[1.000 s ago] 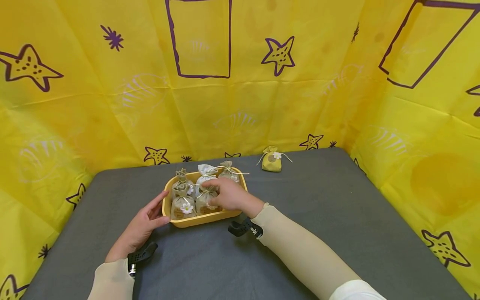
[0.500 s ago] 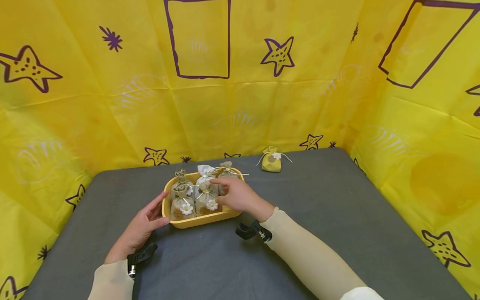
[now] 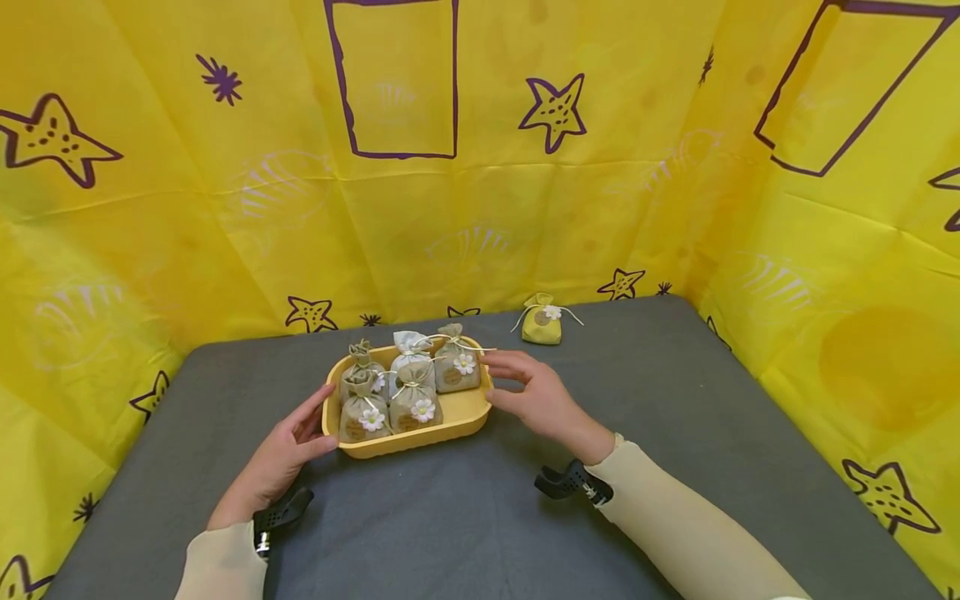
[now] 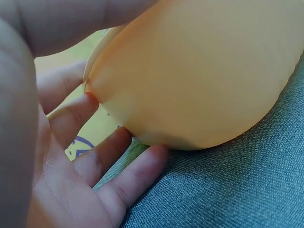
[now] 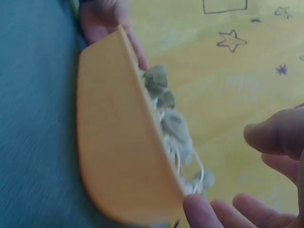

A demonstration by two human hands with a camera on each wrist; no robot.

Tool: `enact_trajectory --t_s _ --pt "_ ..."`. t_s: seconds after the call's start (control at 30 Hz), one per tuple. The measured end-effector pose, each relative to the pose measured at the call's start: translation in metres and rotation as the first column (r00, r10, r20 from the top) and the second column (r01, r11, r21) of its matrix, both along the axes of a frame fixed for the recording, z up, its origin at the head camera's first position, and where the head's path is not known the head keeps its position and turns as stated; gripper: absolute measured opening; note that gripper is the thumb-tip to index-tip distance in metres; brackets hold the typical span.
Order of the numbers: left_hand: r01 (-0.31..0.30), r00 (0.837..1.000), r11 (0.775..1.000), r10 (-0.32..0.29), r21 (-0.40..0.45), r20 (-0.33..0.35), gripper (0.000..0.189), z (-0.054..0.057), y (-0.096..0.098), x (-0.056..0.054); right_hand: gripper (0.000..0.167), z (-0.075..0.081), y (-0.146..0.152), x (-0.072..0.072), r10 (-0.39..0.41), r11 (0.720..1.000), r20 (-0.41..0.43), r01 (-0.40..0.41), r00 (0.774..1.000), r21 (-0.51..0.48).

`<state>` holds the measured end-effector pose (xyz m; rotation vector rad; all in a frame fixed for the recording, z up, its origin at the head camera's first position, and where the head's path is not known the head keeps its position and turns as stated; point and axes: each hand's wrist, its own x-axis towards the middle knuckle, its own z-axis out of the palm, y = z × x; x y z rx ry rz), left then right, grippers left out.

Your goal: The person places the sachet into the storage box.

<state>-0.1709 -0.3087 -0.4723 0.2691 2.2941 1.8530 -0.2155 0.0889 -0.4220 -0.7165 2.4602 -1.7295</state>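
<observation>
A yellow oblong tray (image 3: 467, 408) holds several small drawstring pouches, one of them white (image 3: 410, 342), the others beige or olive. Among the beige ones, a pouch with a white flower (image 3: 414, 410) sits front middle and another (image 3: 454, 375) stands at the back right. The left hand (image 3: 279, 454) spans the tray's left end, with fairly straight fingers touching the outer wall (image 4: 190, 80) and the thumb at the front rim. At the opposite end, the right hand (image 3: 542, 402) has its fingers extended right by the rim, apart from the pouches, with nothing held.
A yellow drawstring pouch (image 3: 542, 327) with a white flower stands alone at the back of the grey table (image 3: 675, 433). Yellow cloth (image 3: 405, 217) printed with starfish hangs behind and at both sides. Each wrist wears a black camera mount.
The right hand has let go of the front middle pouch and moved right to the tray's right end, uncovering the tray floor and back right pouch. The left hand has stayed in place.
</observation>
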Motion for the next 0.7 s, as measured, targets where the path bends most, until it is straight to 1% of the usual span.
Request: enact_trajectory --t_s 0.07,0.13,0.17,0.27,0.37,0.47,0.53,0.63,0.7 --pt "-0.001 1.0 1.0 0.001 -0.001 0.0 0.082 0.0 0.0 0.0 0.051 -0.004 0.014 0.003 -0.018 1.0 0.043 0.018 0.999 -0.008" --pt "-0.001 1.0 1.0 0.001 0.0 -0.001 0.082 0.0 0.0 0.0 0.052 -0.008 0.028 0.007 -0.037 0.999 0.101 0.039 0.994 -0.016" --pt "-0.002 1.0 1.0 0.002 0.0 -0.001 0.082 0.0 0.0 0.0 0.052 -0.011 0.035 0.008 -0.036 0.998 0.139 0.041 0.99 -0.038" --pt "-0.005 1.0 1.0 0.005 -0.002 0.002 0.082 0.0 0.0 0.0 0.053 -0.021 0.056 0.013 -0.027 0.991 0.248 0.058 0.968 -0.12" --pt "-0.006 1.0 1.0 0.006 -0.001 0.005 0.082 -0.001 0.0 0.0 0.057 -0.03 0.077 0.019 0.003 0.969 0.34 0.082 0.941 -0.234" --pt "-0.006 1.0 1.0 0.006 0.0 0.004 0.083 -0.001 0.0 0.0 0.063 -0.035 0.096 0.025 0.014 0.943 0.387 0.116 0.922 -0.311" --pt "-0.008 1.0 1.0 0.008 -0.001 0.003 0.083 -0.001 0.0 0.0 0.066 -0.038 0.107 0.028 0.016 0.931 0.414 0.138 0.91 -0.339" --pt "-0.01 1.0 1.0 0.01 -0.003 0.003 0.083 -0.001 0.0 0.0 0.065 -0.042 0.12 0.031 0.028 0.915 0.454 0.16 0.891 -0.37" --pt "-0.011 1.0 1.0 0.011 -0.006 0.002 0.083 -0.001 0.0 0.0 0.062 -0.045 0.128 0.031 0.049 0.9 0.478 0.169 0.877 -0.403"
